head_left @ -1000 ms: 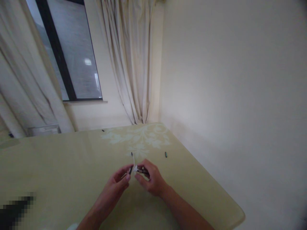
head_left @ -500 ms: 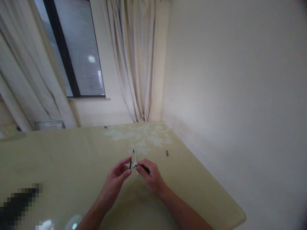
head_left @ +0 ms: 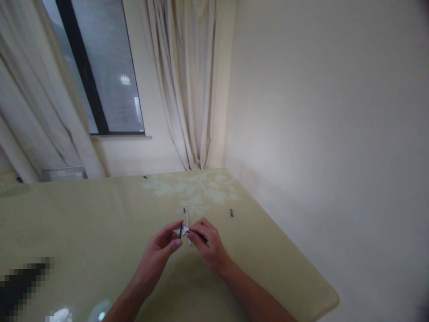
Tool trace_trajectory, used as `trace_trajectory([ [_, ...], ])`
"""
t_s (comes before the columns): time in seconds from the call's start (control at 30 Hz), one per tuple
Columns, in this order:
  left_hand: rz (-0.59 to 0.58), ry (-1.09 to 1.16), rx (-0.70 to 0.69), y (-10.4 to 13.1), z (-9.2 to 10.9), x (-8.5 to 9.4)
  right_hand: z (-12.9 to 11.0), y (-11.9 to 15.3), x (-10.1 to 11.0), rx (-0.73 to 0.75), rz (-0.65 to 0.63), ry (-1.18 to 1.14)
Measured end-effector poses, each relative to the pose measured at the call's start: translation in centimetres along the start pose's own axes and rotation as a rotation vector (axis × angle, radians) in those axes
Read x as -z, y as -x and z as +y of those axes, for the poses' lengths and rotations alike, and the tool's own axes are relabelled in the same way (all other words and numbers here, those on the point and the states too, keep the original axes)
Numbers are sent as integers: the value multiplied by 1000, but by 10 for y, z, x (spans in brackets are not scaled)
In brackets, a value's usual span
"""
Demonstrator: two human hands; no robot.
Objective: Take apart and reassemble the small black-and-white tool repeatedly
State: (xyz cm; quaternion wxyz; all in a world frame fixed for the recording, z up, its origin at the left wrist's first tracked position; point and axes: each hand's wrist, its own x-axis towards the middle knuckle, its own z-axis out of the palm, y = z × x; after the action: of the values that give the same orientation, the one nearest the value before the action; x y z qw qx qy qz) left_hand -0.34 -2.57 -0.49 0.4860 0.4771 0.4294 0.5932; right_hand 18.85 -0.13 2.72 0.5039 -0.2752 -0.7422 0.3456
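My left hand [head_left: 161, 250] pinches a small dark flat strip [head_left: 180, 230] upright between thumb and fingertips. My right hand [head_left: 208, 243] is closed round a slim dark tool [head_left: 200, 236], most of it covered by the fingers. At the tool's tip, close against the strip, is a crumpled-looking white bit [head_left: 185, 231]; I cannot tell what it is or whether it touches the strip. Behind the fingertips a thin pale stick-like piece [head_left: 187, 217] with a dark end runs along the tabletop, partly hidden by the hands.
A small dark rectangular piece [head_left: 231, 213] lies on the greenish table [head_left: 275, 264], right of my hands. Another tiny dark piece [head_left: 145, 177] is near the back edge. A wall [head_left: 318, 134] borders the right side; curtains [head_left: 187, 89] hang behind. A blurred dark shape [head_left: 23, 286] is lower left.
The white bit at the tool's tip has moved left, closer to the dark strip. The whole view has shifted slightly; both hands keep their holds.
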Motion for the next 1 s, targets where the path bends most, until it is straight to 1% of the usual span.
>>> trace_trajectory([
  [0.13, 17, 14, 4, -2, -1, 0, 3, 1, -2, 8, 31, -17],
  [0.3, 14, 16, 12, -4, -2, 0, 8, 0, -2, -7, 24, -29],
  [0.63, 22, 48, 63, 1, 15, -7, 8, 0, -2, 7, 43, -41],
  [0.83, -1, 17, 37, 2, 12, -6, 8, 1, -1, -34, 44, -75],
  [1.0, -31, -25, 13, 2, 9, -4, 9, 0, 0, -33, 23, -96],
])
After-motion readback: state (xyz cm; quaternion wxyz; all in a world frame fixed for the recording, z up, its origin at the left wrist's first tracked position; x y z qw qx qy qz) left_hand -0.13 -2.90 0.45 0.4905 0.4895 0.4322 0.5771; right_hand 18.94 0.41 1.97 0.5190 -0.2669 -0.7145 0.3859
